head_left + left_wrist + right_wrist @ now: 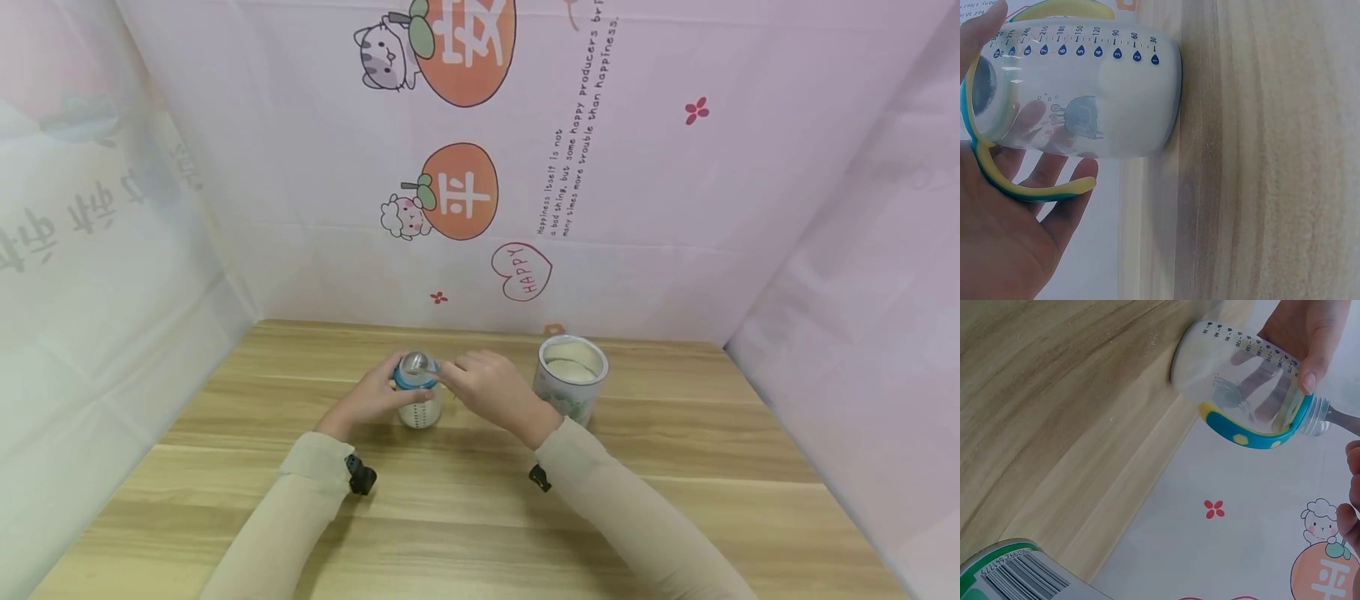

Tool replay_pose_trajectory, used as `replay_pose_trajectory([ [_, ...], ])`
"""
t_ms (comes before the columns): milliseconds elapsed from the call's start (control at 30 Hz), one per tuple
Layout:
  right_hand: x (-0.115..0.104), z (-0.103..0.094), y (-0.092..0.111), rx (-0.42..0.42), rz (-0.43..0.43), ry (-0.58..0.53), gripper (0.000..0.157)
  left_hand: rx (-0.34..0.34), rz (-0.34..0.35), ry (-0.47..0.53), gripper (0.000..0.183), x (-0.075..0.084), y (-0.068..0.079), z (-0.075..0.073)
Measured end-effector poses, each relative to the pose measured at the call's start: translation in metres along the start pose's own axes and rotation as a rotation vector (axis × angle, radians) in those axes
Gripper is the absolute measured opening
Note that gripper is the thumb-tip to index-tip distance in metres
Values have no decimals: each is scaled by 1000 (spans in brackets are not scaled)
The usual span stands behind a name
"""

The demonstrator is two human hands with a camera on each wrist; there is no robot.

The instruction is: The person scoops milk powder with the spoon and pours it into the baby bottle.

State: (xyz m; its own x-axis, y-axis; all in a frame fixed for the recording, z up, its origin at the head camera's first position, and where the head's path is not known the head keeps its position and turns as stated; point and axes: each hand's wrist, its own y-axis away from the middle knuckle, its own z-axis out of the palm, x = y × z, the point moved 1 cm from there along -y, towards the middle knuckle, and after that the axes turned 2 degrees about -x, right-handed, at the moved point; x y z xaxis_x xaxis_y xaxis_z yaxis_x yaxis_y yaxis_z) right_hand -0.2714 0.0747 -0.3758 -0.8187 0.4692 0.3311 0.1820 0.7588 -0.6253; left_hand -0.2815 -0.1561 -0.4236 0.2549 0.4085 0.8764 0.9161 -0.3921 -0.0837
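Note:
A clear baby bottle (422,415) with a blue-and-yellow handled collar (1244,436) stands on the table. White contents (1138,103) fill its lower part, up to about the 90 to 120 marks. My left hand (370,402) grips the bottle around its collar, thumb on one side and fingers on the other. In my right hand (493,392) is the handle of a grey spoon (1342,420), pinched in curled fingers. The spoon reaches into the open bottle mouth; in the left wrist view a dark oval, seemingly its bowl (985,86), shows inside the neck.
An open can (557,392) holding pale powder (570,369) stands right of the bottle, beside my right forearm; its barcode (1019,578) shows in the right wrist view. Printed cloth walls (337,267) enclose the wooden table (442,500) at the back and sides.

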Motion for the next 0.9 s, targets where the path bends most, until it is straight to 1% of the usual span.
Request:
replay_pose_trajectory([
  [133, 0, 1, 2, 0, -6, 28, 14, 3, 6, -8, 69, -1, -1, 0],
  [367, 0, 1, 3, 65, -10, 39, 12, 3, 8, -8, 72, -2, -2, 0],
  [567, 1, 4, 4, 37, -13, 65, 12, 8, -17, -27, 71, -2, 0, -1],
  [700, 1, 5, 4, 51, -14, 64, 13, 8, -32, -33, 74, -3, -1, -1],
  [800, 1, 5, 5, 64, -16, 61, 13, 10, -31, -23, 74, -5, -2, 0],
  [900, 2, 5, 5, 58, -4, 51, 13, 13, -22, -19, 73, -6, -2, 0],
])
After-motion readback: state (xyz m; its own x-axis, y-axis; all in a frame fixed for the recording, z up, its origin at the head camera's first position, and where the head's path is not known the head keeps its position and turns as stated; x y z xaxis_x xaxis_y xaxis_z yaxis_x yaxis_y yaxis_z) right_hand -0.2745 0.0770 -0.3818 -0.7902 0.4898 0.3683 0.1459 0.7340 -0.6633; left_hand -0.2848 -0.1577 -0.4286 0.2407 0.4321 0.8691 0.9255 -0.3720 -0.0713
